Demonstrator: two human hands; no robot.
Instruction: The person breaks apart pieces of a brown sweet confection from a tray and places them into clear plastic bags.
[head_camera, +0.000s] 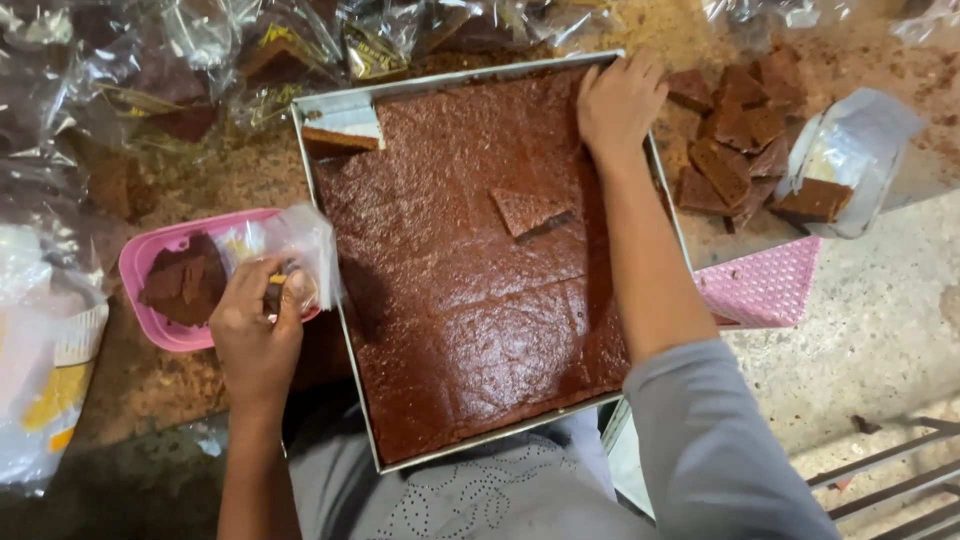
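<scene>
A large square metal tray (470, 75) filled with a brown cake slab (460, 300) rests across my lap. One cut piece (525, 212) sits lifted and tilted near the slab's middle. My right hand (618, 100) lies flat on the slab's far right corner, by the tray rim. My left hand (258, 325) grips a clear plastic bag (290, 245) over a pink tray (150, 260) that holds brown cake scraps (185, 285). Whether a piece is inside the bag is hard to tell.
A pile of cut cake pieces (735, 140) lies to the right of the metal tray, beside a bagged piece (830, 175). A pink perforated lid (765, 285) sits at right. Bagged cakes (290, 45) crowd the far side. White packets (45, 370) lie at left.
</scene>
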